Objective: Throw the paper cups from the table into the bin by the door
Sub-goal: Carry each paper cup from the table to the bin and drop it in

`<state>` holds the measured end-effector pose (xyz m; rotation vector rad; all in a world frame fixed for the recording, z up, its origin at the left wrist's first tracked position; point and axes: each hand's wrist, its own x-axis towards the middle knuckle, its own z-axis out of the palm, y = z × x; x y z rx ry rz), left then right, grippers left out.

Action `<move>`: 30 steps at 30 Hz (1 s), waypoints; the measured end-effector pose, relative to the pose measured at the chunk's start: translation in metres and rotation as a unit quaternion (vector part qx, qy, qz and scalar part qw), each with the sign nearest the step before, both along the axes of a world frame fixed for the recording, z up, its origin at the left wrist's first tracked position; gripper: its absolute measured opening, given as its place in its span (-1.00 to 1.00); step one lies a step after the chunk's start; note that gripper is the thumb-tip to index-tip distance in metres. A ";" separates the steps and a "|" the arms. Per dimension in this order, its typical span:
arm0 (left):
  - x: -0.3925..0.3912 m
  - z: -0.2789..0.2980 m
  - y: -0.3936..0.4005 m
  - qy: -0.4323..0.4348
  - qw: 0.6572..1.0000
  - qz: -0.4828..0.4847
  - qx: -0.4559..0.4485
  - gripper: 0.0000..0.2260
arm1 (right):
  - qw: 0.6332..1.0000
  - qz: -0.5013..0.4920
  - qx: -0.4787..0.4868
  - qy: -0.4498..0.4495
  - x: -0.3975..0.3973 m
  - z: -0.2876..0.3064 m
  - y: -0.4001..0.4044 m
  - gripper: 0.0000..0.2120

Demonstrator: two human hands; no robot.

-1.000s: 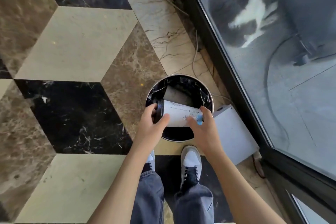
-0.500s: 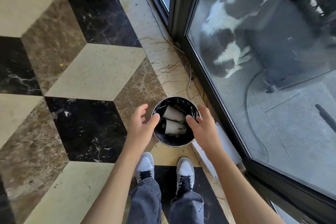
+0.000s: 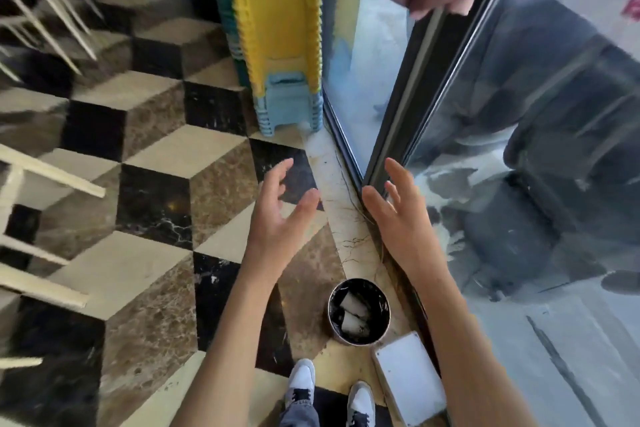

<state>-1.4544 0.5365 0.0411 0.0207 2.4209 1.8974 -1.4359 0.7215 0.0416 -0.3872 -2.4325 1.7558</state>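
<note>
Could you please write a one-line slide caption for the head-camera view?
Both hands, left and right, open and empty above the bin holding two paper cups beside the glass door.

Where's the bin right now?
In the head view the bin stands on the floor low and right of centre, beside the glass door, just ahead of the white box.

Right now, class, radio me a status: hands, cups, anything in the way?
Left hand open, right hand open, both empty. Two paper cups lying inside bin. Nothing blocking; white box sits beside bin.
</note>
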 end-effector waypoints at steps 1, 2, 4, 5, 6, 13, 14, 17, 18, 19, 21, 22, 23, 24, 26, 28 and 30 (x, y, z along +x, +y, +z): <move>0.005 0.020 -0.012 0.017 1.000 0.008 0.000 -0.45 | 1.000 0.012 0.013 0.018 0.003 0.022 -0.008 -0.41; 0.009 0.037 -0.023 0.032 0.999 0.019 0.000 -0.45 | 0.999 0.024 0.024 0.039 0.007 0.042 -0.015 -0.41; 0.022 0.067 -0.046 0.055 0.998 0.043 0.007 -0.44 | 0.996 0.046 0.024 0.075 0.015 0.078 -0.029 -0.37; 0.030 0.080 -0.057 0.068 0.996 0.056 0.009 -0.43 | 0.994 0.056 0.020 0.088 0.020 0.094 -0.036 -0.36; 0.038 0.092 -0.067 0.082 0.994 0.072 0.009 -0.42 | 0.993 0.067 0.018 0.099 0.024 0.107 -0.042 -0.35; 0.123 0.159 -0.113 0.147 0.965 0.219 0.005 -0.36 | 0.969 0.199 -0.012 0.150 0.058 0.175 -0.091 -0.28; 0.141 0.165 -0.121 0.153 0.957 0.247 0.005 -0.35 | 0.962 0.225 -0.016 0.154 0.064 0.182 -0.102 -0.29; 0.197 0.179 -0.141 0.163 0.931 0.328 0.010 -0.37 | 0.939 0.301 -0.027 0.167 0.085 0.196 -0.137 -0.31; 0.217 0.182 -0.148 0.167 0.920 0.353 0.009 -0.39 | 0.929 0.328 -0.030 0.170 0.093 0.201 -0.151 -0.31; 0.237 0.185 -0.155 0.170 0.910 0.378 0.008 -0.41 | 0.919 0.355 -0.037 0.169 0.102 0.204 -0.165 -0.32; 0.282 0.190 -0.172 0.173 0.886 0.430 0.008 -0.44 | 0.893 0.414 -0.055 0.167 0.126 0.211 -0.198 -0.33; 0.306 0.193 -0.180 0.174 0.872 0.457 0.009 -0.44 | 0.879 0.442 -0.066 0.168 0.140 0.213 -0.216 -0.34; 0.332 0.195 -0.189 0.177 0.856 0.486 0.009 -0.44 | 0.863 0.471 -0.075 0.169 0.158 0.216 -0.236 -0.33; 0.358 0.197 -0.198 0.180 0.838 0.515 0.004 -0.45 | 0.846 0.500 -0.082 0.168 0.177 0.219 -0.255 -0.31; 0.413 0.199 -0.215 0.178 0.800 0.573 -0.011 -0.47 | 0.811 0.554 -0.090 0.165 0.220 0.223 -0.294 -0.27; 0.472 0.197 -0.231 0.184 0.761 0.622 -0.016 -0.42 | 0.774 0.605 -0.098 0.158 0.269 0.227 -0.331 -0.26; 0.533 0.194 -0.247 0.191 0.722 0.665 -0.010 -0.37 | 0.737 0.650 -0.109 0.148 0.323 0.228 -0.368 -0.29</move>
